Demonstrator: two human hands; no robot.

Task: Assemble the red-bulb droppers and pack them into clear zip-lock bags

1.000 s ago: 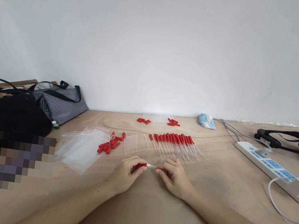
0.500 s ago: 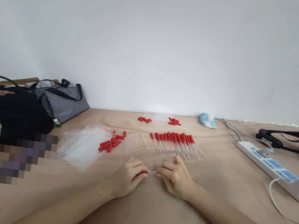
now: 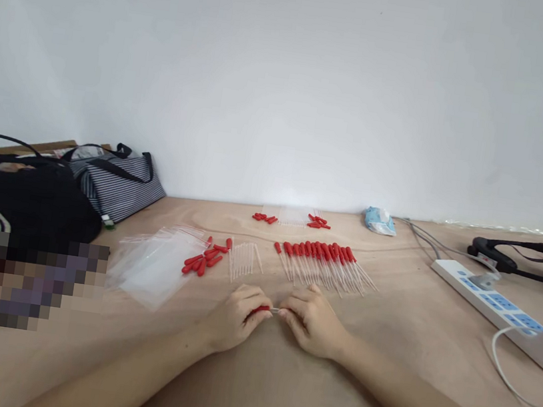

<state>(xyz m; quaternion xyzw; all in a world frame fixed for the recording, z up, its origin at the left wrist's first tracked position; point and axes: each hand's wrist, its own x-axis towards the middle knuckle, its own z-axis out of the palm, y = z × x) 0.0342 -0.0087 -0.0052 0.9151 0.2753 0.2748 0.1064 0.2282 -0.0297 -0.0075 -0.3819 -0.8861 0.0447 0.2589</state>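
Observation:
My left hand (image 3: 235, 316) pinches a red rubber bulb (image 3: 260, 309) low over the tan table (image 3: 275, 393). My right hand (image 3: 313, 320) pinches the thin clear tube (image 3: 275, 310) that meets that bulb; the hands are nearly touching. Just beyond them lies a row of several finished droppers with red bulbs (image 3: 321, 261). To the left of that row lie bare clear tubes (image 3: 245, 259) and a small heap of loose red bulbs (image 3: 203, 261).
Clear zip bags (image 3: 154, 264) lie left of the bulbs. A black bag (image 3: 24, 202) and a striped bag (image 3: 115, 181) stand at the far left. More bulbs and tubes (image 3: 292, 218) lie by the wall, beside a blue packet (image 3: 377, 220). A white power strip (image 3: 499, 306), cables and a black headset (image 3: 531, 257) occupy the right.
The two hands have drawn closer together, so less of the clear tube shows between them. The view has shifted slightly to the right.

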